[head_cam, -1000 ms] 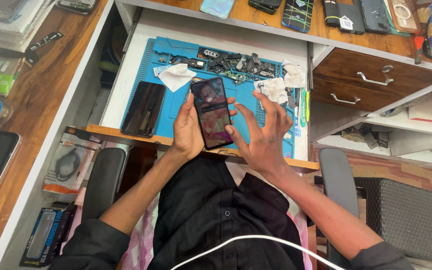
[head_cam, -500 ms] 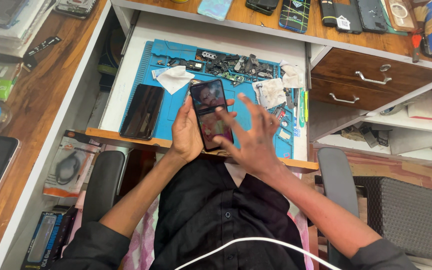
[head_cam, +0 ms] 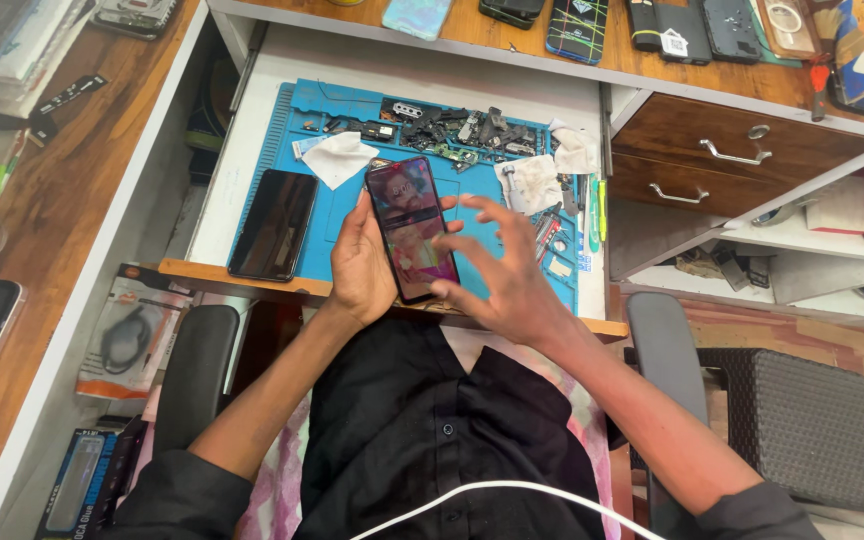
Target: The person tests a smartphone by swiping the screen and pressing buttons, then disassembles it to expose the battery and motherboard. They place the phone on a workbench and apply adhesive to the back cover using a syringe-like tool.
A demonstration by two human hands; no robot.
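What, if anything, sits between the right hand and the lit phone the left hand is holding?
Nothing visible. The left hand holds the lit phone by its left edge above the blue mat. The right hand is at the phone's lower right edge, fingers spread beside the screen. The dark phone lies off to the left.

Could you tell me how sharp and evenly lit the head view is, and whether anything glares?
Head view: even, soft light with faint shadows; the lit phone in the left hand is bright yet readable; the right hand shows slight blur at its fingertips; the dark phone on the blue mat shows no glare; edges bend from the wide lens.
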